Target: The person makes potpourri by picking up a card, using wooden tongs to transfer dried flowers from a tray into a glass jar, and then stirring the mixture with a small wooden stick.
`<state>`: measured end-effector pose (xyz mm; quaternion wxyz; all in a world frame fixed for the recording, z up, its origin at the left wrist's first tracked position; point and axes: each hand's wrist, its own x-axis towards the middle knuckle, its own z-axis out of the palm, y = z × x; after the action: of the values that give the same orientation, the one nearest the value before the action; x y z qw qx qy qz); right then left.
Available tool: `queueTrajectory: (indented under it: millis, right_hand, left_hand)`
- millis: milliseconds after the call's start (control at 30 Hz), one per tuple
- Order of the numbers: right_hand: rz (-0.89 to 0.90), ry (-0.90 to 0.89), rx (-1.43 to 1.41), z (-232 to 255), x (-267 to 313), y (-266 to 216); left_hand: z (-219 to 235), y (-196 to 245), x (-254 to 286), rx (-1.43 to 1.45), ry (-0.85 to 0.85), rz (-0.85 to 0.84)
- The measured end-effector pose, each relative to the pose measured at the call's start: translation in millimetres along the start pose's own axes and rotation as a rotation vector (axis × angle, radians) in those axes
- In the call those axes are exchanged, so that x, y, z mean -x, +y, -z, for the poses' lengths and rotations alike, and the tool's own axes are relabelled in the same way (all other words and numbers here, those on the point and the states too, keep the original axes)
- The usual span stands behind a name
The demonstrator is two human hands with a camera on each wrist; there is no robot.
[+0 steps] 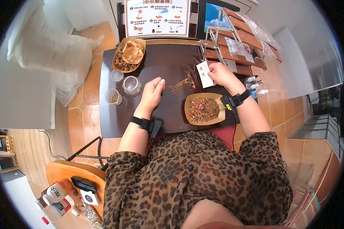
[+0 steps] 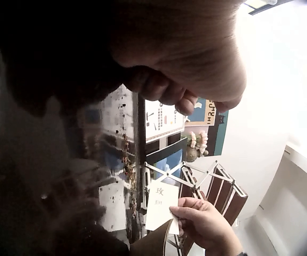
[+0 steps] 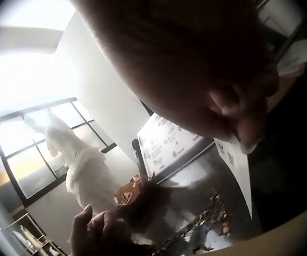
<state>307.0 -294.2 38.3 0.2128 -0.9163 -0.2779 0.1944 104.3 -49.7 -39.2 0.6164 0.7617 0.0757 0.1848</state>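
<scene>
My right hand [image 1: 221,75] pinches a white card [image 1: 205,75] with handwritten-looking characters between thumb and fingers. It holds the card upright at the right side of the dark table [image 1: 156,118]; in the left wrist view the card [image 2: 162,205] faces the camera. Beside the card lies a small spill of dried petals and herb bits [image 1: 183,83]. Nearer me, a brown paper tray [image 1: 187,110] holds a heap of dried rosebuds and herbs [image 1: 204,110]. My left hand [image 1: 151,93] is at the table's middle, fingers curled, nothing seen in it.
At the back left, another paper tray [image 1: 141,44] holds dried flowers and a crumpled paper bag [image 1: 132,52]. Clear cups [image 1: 132,84] stand along the left side. A folding wooden rack [image 1: 242,38], small bottles [image 1: 252,85] and an illustrated board [image 1: 156,23] are around the table.
</scene>
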Motion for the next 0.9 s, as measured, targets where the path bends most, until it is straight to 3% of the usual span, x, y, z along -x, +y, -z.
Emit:
queueTrajectory:
  millis: [100,267,300,433,567,667,900]
  right_hand:
    - [-0.01,0.043,0.041,16,27,4]
    - [0.006,0.148,0.001,39,59,22]
    - [0.043,0.201,-0.084,30,56,47]
    - [-0.013,0.299,-0.32,42,84,50]
    - [-0.04,0.348,-0.59,36,108,60]
    - [-0.063,0.389,-0.693,34,123,72]
    - [-0.067,0.479,-0.746,22,149,112]
  left_hand:
    - [-6,13,1,0.007,-0.048,0.101]
    - [-22,50,2,-0.202,-0.328,0.147]
    - [-27,56,3,-0.272,-0.389,0.174]
    - [-45,50,7,-0.386,-0.494,0.107]
    - [-55,58,9,-0.239,-0.6,0.272]
    - [-58,55,10,-0.177,-0.607,0.335]
    - [-60,54,18,-0.229,-0.501,0.274]
